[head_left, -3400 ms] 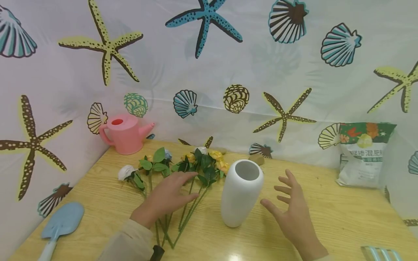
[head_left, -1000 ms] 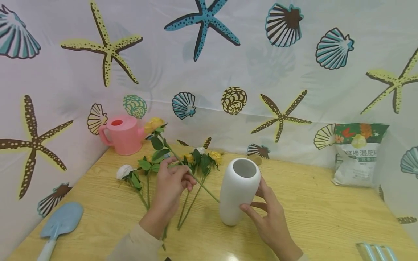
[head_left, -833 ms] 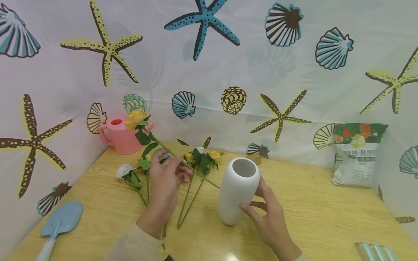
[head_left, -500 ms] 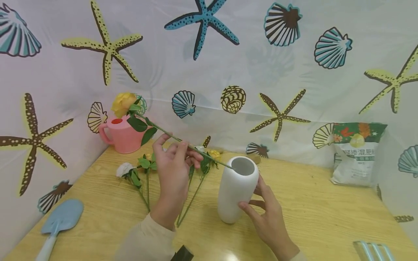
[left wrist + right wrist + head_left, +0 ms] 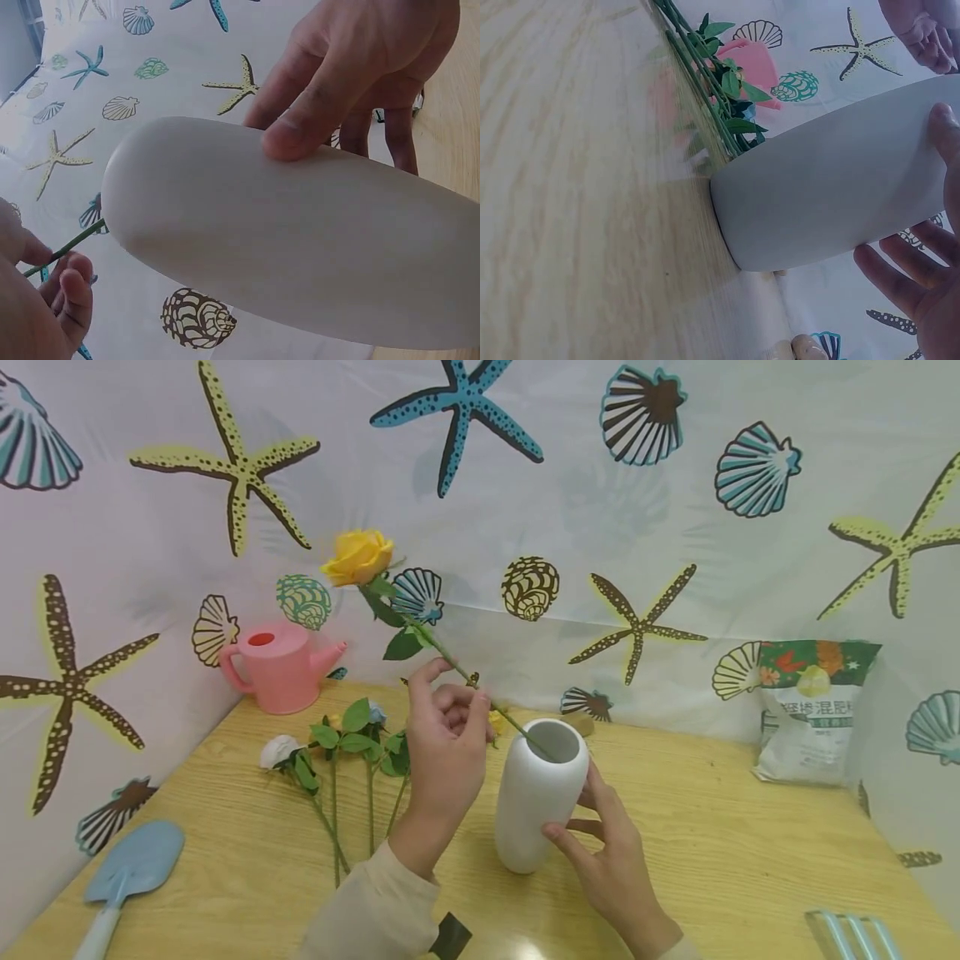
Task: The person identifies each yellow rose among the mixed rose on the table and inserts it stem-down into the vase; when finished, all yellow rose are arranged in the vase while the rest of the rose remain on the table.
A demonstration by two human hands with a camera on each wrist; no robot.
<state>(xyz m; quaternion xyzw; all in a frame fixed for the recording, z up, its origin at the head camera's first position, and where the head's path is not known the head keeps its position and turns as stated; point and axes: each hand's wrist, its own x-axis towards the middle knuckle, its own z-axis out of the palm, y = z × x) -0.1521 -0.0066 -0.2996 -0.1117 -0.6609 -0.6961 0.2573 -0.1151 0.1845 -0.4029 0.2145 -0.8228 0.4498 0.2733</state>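
Note:
A yellow rose (image 5: 358, 557) with a long green stem leans up to the left in the head view. My left hand (image 5: 447, 743) pinches its stem about midway, and the stem's lower end goes into the mouth of the white vase (image 5: 532, 810). The vase stands on the table; my right hand (image 5: 618, 856) holds its right side, thumb in front and fingers behind. In the left wrist view the green stem (image 5: 75, 241) runs from my left hand (image 5: 34, 315) to the rim. The right wrist view shows the vase (image 5: 832, 180) with its base on the tabletop.
Left of the vase lie several other roses, including a white one (image 5: 279, 752). A pink watering can (image 5: 283, 670) stands behind them. A blue trowel (image 5: 138, 860) lies front left, a fertilizer bag (image 5: 812, 718) stands back right, and a pale blue rake (image 5: 855, 935) lies front right.
Both hands were empty at first; the left took up the yellow rose and the right took hold of the vase. The rose then rose and swung right, its stem end entering the vase mouth.

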